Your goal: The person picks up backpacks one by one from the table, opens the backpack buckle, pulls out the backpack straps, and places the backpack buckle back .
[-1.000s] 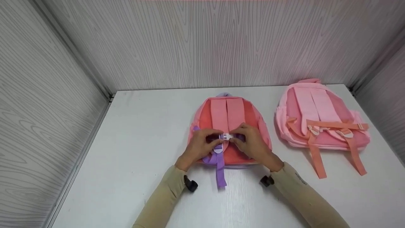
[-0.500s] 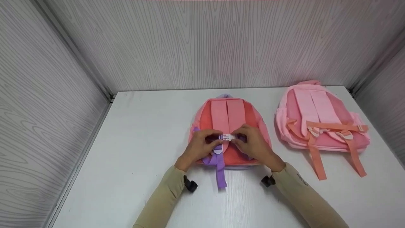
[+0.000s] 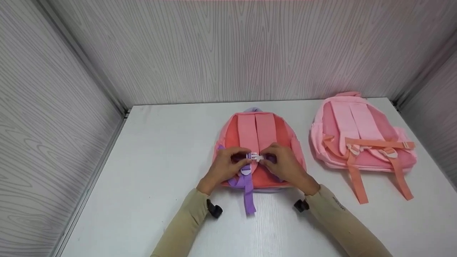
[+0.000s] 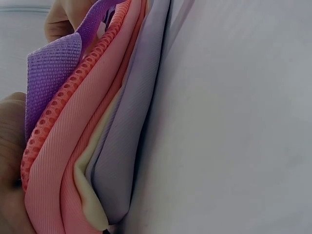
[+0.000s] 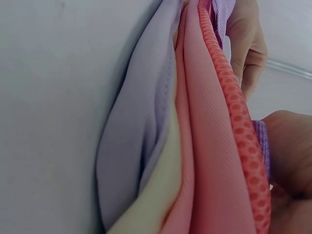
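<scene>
A coral-pink backpack [image 3: 230, 132] lies back side up on the white table, with pink shoulder straps and purple webbing [image 3: 249, 196]. Over its middle, my left hand [image 3: 223, 166] pinches one half of a white side-release buckle [image 3: 254, 156] between thumb and fingers. From the other side, my right hand [image 3: 287, 164] pinches the other half. The two halves meet end to end; whether they are latched is too small to tell. Both wrist views show the bag's layered lower edge [image 4: 73, 112] and mesh panel [image 5: 239, 122], while the buckle is mostly hidden there.
To the right lies a second, light pink backpack [image 3: 332, 121] with orange webbing straps [image 3: 357, 182] hanging toward the front. White table surface [image 3: 160, 150] extends left of the coral bag. Wood-grain panels [image 3: 228, 53] stand behind and at both sides.
The buckle halves looked pushed closely together half a second ago; now they look slightly drawn apart and tilted. Both hands keep their pinch, and the bags stay in place.
</scene>
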{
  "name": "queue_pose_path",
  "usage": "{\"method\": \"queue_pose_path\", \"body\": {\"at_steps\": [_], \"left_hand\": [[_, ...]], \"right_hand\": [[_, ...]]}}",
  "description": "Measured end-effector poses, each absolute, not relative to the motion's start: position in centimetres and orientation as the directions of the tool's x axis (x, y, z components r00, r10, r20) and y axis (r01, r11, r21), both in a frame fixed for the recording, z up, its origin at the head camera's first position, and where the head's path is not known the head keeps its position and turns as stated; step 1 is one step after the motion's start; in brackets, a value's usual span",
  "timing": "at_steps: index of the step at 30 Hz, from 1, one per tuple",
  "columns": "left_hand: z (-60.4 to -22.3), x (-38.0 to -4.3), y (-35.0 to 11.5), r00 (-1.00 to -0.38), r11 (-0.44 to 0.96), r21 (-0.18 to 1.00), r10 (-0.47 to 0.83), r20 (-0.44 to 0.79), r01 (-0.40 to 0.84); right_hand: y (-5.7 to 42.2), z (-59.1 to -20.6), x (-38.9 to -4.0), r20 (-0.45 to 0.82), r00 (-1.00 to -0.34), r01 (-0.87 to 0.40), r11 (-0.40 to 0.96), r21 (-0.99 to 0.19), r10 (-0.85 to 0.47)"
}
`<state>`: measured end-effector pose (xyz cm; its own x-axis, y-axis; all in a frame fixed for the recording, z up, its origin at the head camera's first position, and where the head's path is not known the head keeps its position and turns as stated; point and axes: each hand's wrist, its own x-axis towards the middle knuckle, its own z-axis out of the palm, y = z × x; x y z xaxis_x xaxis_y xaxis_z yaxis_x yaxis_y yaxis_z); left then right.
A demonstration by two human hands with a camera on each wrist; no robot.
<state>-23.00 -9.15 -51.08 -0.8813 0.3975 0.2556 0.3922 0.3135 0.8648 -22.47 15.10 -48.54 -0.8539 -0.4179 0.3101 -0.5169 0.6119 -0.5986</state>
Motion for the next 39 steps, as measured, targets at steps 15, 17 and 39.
{"method": "queue_pose_path", "body": {"at_steps": [15,17,39], "left_hand": [[-51.2,-23.2,-9.2,-0.863,0.316,0.846,0.419,0.282,0.43],[-51.2,-23.2,-9.1,-0.863,0.316,0.845,0.417,0.284,0.431],[-50.0,-22.8,-9.2,-0.823,0.43,0.725,0.454,0.342,0.539]], "right_hand": [[14.5,-48.4,-22.4,0.299,-0.833,-0.54,0.563,-0.626,-0.465],[14.5,-48.4,-22.4,0.307,-0.832,-0.542,0.558,-0.628,-0.462],[14.2,-48.9,-22.6,0.37,-0.815,-0.573,0.522,-0.632,-0.447]]}}
